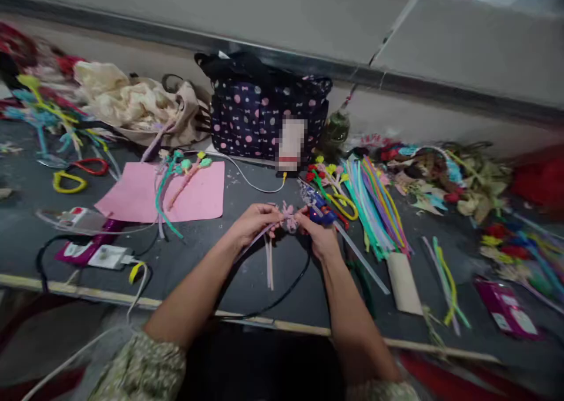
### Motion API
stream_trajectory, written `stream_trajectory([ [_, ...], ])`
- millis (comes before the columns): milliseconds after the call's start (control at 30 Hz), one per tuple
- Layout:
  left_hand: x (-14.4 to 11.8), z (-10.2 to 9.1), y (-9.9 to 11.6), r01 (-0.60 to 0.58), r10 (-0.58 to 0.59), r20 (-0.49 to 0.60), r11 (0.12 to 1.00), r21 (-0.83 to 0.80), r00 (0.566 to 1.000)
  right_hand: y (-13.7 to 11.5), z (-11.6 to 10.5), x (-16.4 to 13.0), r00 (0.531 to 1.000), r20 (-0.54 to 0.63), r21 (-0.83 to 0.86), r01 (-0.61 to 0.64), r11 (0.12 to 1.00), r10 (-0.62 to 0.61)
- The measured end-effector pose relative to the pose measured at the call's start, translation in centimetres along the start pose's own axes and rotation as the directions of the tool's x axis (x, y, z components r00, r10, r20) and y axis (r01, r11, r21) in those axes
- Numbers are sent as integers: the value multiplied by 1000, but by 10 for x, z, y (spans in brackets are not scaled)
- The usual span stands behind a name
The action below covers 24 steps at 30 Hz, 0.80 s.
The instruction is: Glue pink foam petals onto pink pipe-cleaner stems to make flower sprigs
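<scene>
At the near middle of a dark surface (247,271), the left hand (253,223) and right hand (319,236) meet, both grips pinched on a small pink flower (288,217) whose pale stems hang toward the near edge. Just right lies a bundle of coloured pipe cleaners (374,207); left, a pink sheet (194,198); beyond, a polka-dot bag (259,119).

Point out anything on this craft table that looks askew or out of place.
A loose pink stem dangles from the pink pipe-cleaner flower pinched by the left hand and right hand. A black cable loops off the table edge.
</scene>
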State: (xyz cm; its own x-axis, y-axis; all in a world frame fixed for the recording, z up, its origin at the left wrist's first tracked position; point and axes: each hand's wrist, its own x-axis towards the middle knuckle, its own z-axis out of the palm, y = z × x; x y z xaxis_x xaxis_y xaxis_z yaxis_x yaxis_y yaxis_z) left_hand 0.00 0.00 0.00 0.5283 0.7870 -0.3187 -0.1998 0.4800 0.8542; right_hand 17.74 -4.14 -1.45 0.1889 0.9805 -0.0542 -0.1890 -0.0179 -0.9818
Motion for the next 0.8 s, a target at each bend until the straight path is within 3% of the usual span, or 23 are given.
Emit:
stream_trajectory([
  [533, 1, 4, 0, 9, -9, -1, 998, 62, 1000, -3, -2, 1, 999, -31, -12, -17, 1000, 16],
  [800, 0, 3, 0, 8, -9, 10, 997, 81, 1000, -4, -3, 0, 999, 12, -27, -43, 999, 43],
])
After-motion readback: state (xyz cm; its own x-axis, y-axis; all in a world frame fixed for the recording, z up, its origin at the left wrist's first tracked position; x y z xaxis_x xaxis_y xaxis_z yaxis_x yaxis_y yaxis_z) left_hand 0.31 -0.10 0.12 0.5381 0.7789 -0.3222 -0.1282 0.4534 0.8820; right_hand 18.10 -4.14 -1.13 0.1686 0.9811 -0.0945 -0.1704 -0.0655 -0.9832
